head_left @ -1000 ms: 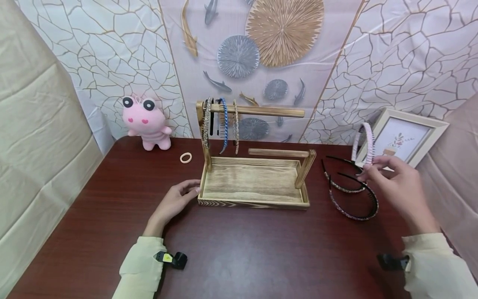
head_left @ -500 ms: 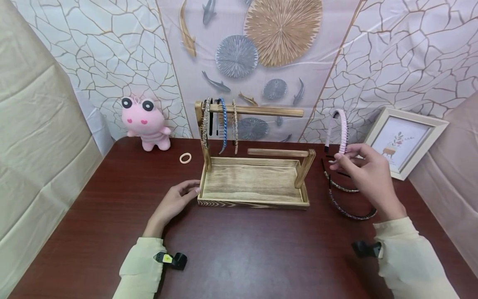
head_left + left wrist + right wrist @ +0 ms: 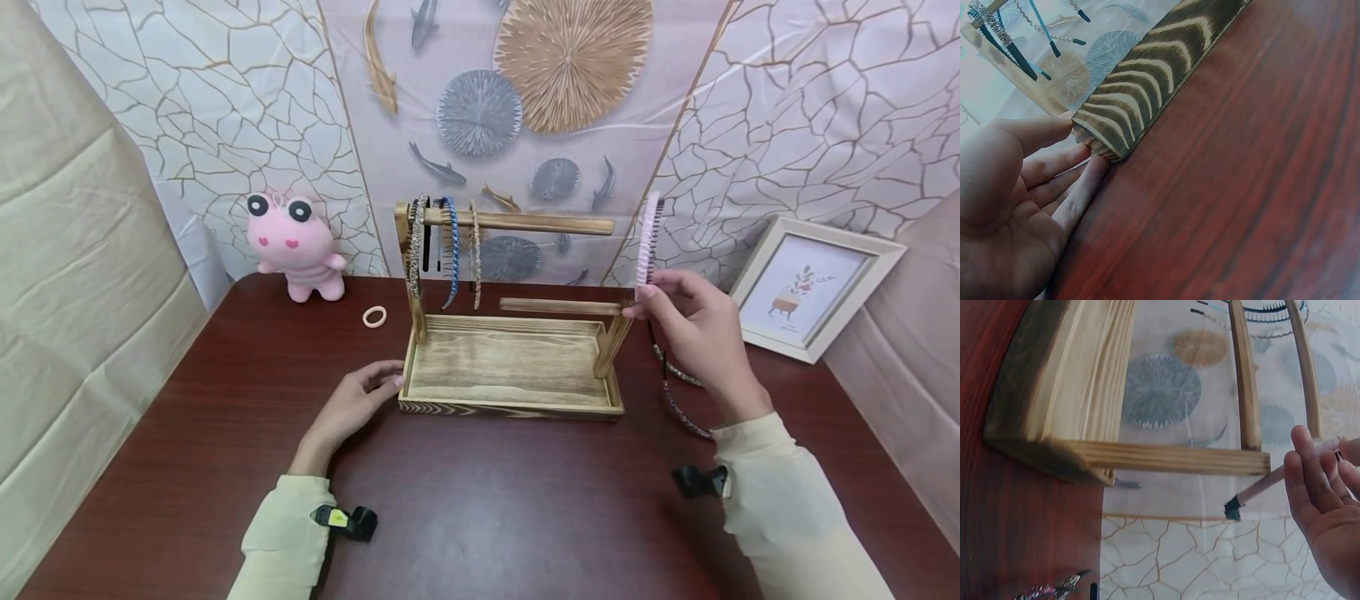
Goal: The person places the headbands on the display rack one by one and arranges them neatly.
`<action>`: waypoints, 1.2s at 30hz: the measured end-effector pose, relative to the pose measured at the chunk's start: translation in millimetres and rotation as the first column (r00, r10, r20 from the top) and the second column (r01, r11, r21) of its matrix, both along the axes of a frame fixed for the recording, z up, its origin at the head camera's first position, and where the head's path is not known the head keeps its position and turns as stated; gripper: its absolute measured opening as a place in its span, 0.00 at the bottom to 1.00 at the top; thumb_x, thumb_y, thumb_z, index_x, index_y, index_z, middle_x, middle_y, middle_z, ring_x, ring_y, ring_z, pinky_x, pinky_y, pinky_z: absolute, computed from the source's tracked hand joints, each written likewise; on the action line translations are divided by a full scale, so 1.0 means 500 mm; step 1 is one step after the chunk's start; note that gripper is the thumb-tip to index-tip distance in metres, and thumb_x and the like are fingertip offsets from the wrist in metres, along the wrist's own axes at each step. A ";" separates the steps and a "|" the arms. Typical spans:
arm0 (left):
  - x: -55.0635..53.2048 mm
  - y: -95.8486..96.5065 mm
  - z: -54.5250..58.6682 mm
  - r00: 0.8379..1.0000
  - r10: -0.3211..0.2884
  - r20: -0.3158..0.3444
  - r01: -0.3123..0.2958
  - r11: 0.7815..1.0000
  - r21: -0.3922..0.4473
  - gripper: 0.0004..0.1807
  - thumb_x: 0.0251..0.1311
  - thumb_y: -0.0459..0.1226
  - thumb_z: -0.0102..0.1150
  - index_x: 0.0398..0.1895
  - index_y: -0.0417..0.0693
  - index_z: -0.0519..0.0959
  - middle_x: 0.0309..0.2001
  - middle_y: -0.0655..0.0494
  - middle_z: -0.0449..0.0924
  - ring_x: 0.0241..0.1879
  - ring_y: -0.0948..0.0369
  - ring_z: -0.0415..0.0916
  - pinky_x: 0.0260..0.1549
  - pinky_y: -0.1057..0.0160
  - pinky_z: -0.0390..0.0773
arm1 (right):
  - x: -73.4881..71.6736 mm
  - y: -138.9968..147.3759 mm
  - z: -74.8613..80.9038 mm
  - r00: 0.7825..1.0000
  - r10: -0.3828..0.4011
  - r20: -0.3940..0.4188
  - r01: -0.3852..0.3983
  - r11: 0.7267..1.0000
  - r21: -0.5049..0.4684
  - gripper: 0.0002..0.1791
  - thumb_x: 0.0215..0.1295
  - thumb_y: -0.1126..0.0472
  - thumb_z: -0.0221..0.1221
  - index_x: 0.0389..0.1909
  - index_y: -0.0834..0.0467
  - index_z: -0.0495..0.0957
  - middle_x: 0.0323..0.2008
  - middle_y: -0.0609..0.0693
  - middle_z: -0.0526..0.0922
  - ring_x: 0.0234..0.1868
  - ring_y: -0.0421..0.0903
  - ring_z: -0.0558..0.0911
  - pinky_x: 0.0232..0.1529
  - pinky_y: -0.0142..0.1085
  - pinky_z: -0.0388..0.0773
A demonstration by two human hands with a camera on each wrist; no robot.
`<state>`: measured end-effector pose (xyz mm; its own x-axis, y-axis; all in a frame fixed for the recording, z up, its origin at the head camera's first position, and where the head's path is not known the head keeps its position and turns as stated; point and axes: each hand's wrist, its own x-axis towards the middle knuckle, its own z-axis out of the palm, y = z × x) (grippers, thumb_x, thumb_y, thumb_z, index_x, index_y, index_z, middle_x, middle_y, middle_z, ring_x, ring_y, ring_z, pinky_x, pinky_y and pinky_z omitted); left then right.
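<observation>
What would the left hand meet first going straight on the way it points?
The wooden tray, at its left end. The left hand's fingertips look to be against that end, so probably no free travel, though exact contact is hard to judge.

The upper bar [image 3: 543, 223] lies free right of the hanging headbands [image 3: 453, 252].

You hold the pale pink headband [image 3: 647, 246] upright in your right grip [image 3: 693, 337], dark teeth [image 3: 657, 237] facing right, near the wooden rack [image 3: 510, 409]. Your left grip [image 3: 356, 407] touches that rack, upright on the tabletop [image 3: 487, 500], headbands [image 3: 452, 258] hanging from its upper bar [image 3: 547, 223].
</observation>
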<state>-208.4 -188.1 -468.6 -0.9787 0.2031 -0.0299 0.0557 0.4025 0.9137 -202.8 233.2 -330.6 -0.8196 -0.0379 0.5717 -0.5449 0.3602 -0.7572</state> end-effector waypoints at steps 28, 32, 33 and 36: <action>0.000 -0.002 -0.003 1.000 -0.001 0.000 0.001 1.000 0.019 0.22 0.70 0.42 0.58 0.64 0.44 0.75 0.56 0.45 0.81 0.57 0.53 0.77 0.56 0.53 0.71 | -0.069 -0.150 -0.005 0.944 0.281 0.173 -0.263 0.957 -0.123 0.12 0.75 0.67 0.51 0.47 0.73 0.75 0.32 0.61 0.82 0.33 0.43 0.88 0.43 0.36 0.83; -0.001 -0.002 -0.002 1.000 0.001 -0.001 -0.001 1.000 0.022 0.22 0.69 0.43 0.59 0.63 0.45 0.76 0.56 0.46 0.81 0.56 0.54 0.78 0.55 0.55 0.72 | -0.076 -0.174 -0.007 0.932 0.311 0.188 -0.288 0.947 -0.139 0.11 0.75 0.68 0.51 0.47 0.74 0.75 0.31 0.62 0.80 0.33 0.44 0.88 0.44 0.39 0.83; 0.000 -0.002 -0.002 1.000 -0.001 -0.004 0.001 1.000 0.020 0.22 0.69 0.43 0.59 0.63 0.45 0.76 0.56 0.46 0.82 0.56 0.54 0.78 0.55 0.55 0.72 | -0.077 -0.179 -0.007 0.930 0.313 0.194 -0.290 0.947 -0.138 0.11 0.75 0.68 0.50 0.47 0.73 0.75 0.31 0.61 0.79 0.33 0.44 0.88 0.44 0.39 0.83; -0.001 -0.001 -0.003 1.000 0.005 -0.006 -0.005 1.000 0.022 0.22 0.69 0.43 0.59 0.63 0.45 0.76 0.55 0.45 0.82 0.56 0.53 0.78 0.54 0.55 0.72 | -0.082 -0.192 -0.008 0.922 0.324 0.214 -0.298 0.943 -0.146 0.10 0.76 0.68 0.50 0.47 0.72 0.75 0.31 0.60 0.79 0.34 0.45 0.88 0.44 0.40 0.83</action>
<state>-208.8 -188.7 -470.1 -0.9798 0.1992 -0.0199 0.0590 0.3823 0.9221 -243.7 137.3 -334.4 -0.8865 -0.2610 0.3822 -0.4206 0.1100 -0.9005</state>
